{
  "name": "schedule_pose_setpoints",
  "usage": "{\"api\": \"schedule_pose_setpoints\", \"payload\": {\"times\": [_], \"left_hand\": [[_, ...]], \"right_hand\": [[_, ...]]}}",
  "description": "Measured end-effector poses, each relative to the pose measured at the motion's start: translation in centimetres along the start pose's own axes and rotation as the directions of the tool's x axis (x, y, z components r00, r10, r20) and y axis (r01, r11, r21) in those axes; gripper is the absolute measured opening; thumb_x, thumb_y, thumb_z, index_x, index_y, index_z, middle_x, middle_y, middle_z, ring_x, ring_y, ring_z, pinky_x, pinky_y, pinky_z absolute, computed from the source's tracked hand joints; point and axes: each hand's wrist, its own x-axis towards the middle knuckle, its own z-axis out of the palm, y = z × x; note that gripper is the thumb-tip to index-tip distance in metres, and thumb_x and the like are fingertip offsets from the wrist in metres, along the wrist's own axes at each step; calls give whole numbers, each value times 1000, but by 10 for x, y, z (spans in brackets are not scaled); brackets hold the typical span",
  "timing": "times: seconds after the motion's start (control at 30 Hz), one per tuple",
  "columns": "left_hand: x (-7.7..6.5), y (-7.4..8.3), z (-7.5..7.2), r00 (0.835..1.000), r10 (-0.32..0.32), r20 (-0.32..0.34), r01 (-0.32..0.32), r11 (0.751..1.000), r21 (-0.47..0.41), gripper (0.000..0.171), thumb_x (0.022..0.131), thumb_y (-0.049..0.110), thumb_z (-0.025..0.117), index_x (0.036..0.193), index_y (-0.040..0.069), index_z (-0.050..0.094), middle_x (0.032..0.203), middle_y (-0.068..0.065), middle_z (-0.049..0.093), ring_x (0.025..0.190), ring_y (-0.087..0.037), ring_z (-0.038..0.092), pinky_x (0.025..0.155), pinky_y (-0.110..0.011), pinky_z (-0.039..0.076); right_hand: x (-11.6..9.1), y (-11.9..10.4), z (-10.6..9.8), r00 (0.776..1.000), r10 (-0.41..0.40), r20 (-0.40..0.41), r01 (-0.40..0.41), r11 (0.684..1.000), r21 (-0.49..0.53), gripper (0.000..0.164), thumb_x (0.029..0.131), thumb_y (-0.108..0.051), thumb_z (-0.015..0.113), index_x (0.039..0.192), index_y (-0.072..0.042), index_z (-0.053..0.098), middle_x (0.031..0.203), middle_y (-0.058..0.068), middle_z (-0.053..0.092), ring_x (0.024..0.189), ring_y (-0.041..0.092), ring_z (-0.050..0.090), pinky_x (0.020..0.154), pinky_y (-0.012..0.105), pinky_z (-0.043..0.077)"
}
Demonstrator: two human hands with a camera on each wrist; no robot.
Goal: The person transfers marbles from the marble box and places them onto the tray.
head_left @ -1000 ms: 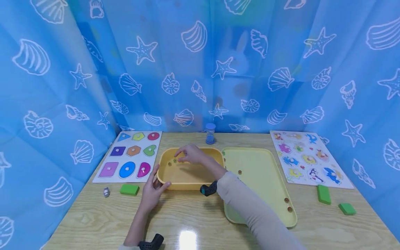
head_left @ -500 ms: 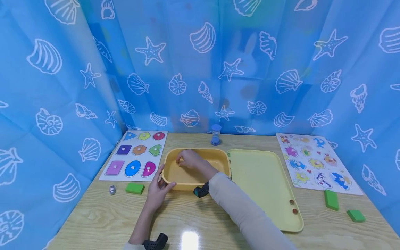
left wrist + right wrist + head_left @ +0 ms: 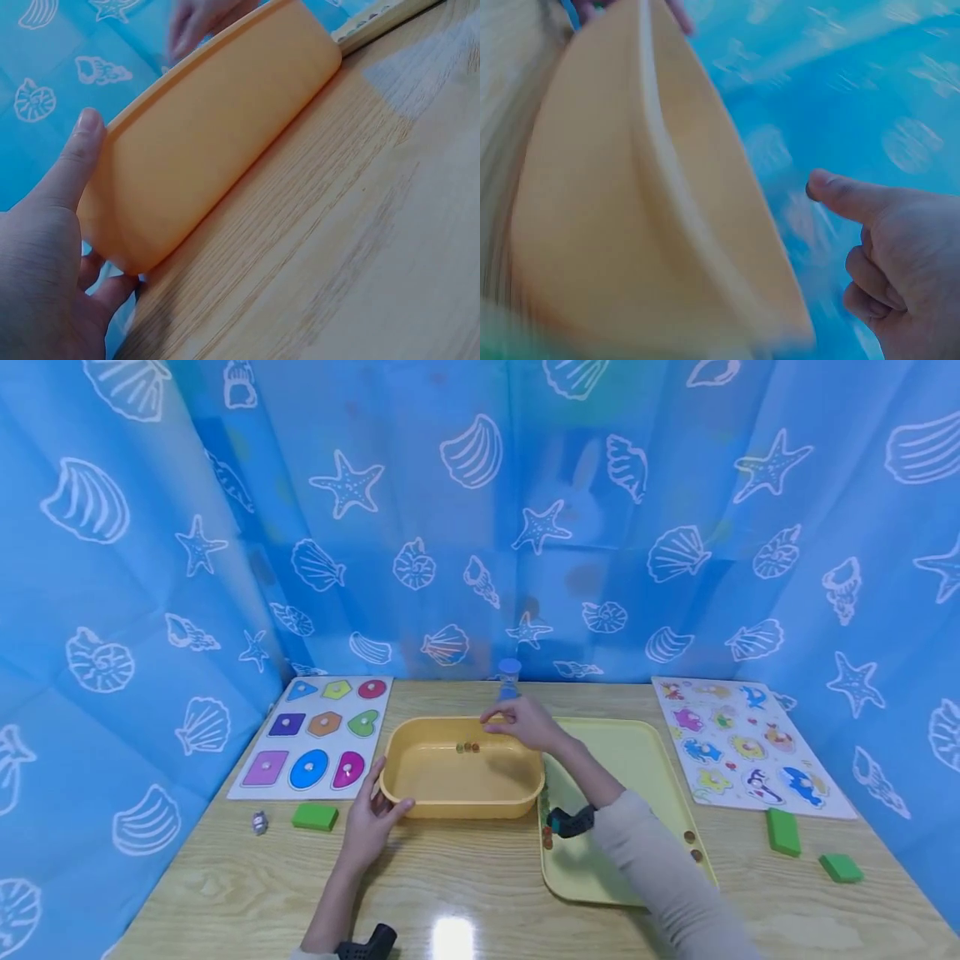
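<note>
My left hand (image 3: 367, 827) grips the left end of a yellow-orange plastic bin (image 3: 465, 810), its thumb at the front left corner. In the left wrist view the thumb (image 3: 88, 131) lies at the bin's rim and other fingers reach round its end. Over the bin's back right rim is my right hand (image 3: 528, 724), thumb and index finger together. At their tips, in the right wrist view, a small dark round bead (image 3: 811, 192) shows, partly hidden. Inside the bin, small brown and green beads (image 3: 468, 747) lie in a row near the back wall.
A pale yellow tray (image 3: 622, 752) stands right of the bin, with red beads (image 3: 548, 837) at its left edge and brown beads (image 3: 693, 845) at its right. Puzzle boards (image 3: 322, 735), green blocks (image 3: 315, 817), a small figure (image 3: 259, 822) and a blue sand timer (image 3: 509, 677) surround them.
The right hand dipped into the bin's left part, then rose and moved right to the back right rim. Beads now show mid-back in the bin. The left hand stays on the bin.
</note>
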Motion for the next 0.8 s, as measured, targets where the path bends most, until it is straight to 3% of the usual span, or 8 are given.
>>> {"api": "schedule_pose_setpoints", "payload": {"times": [0.03, 0.17, 0.3, 0.4, 0.57, 0.8], "left_hand": [[0, 0, 0, 1000, -3, 1, 3, 1000, 1, 77, 81, 27, 66, 143, 22, 21, 148, -3, 20, 129, -30, 32, 98, -29, 38], [0, -3, 0, 1000, -8, 3, 8, 1000, 2, 77, 81, 29, 66, 143, 24, 21, 148, 1, 19, 130, -29, 31, 97, -27, 39], [0, -3, 1, 1000, -3, 0, 3, 1000, -10, 76, 81, 29, 66, 142, 25, 21, 148, 5, 18, 131, -28, 30, 96, -26, 39], [0, -2, -2, 1000, -1, 0, 1, 1000, -7, 77, 81, 30, 66, 143, 24, 20, 148, 5, 17, 131, -28, 29, 96, -25, 39], [1, -2, -3, 1000, 2, 1, -2, 1000, -14, 77, 81, 29, 65, 143, 23, 20, 149, 3, 17, 130, -29, 30, 95, -24, 39], [1, -3, -1, 1000, -8, 16, 9, 1000, -24, 79, 80, 31, 66, 143, 22, 19, 149, 1, 16, 130, -30, 31, 94, -24, 41]], "right_hand": [[-12, 10, -10, 999, 14, -40, -14, 1000, -13, 22, 82, -26, 64, 98, -12, 69, 47, -2, 28, 41, 10, 22, 39, 21, 21], [-63, 51, -41, 980, 120, -160, -132, 989, -67, 19, 82, -30, 64, 94, -17, 69, 48, -5, 28, 43, 11, 25, 39, 23, 23], [-105, 88, -55, 965, 205, -163, -232, 958, -171, 18, 82, -30, 65, 93, -16, 69, 48, -5, 30, 44, 10, 25, 40, 23, 24], [-119, 103, -54, 963, 232, -136, -258, 940, -221, 17, 82, -27, 65, 93, -16, 70, 49, -6, 32, 44, 9, 25, 40, 23, 25], [-114, 100, -52, 970, 192, -152, -223, 949, -222, 21, 82, -29, 64, 97, -15, 69, 47, -6, 31, 42, 8, 23, 38, 22, 25], [-72, 46, -48, 981, 87, -171, -115, 980, -162, 21, 83, -29, 63, 99, -16, 69, 48, -5, 31, 42, 10, 26, 38, 22, 23]]}}
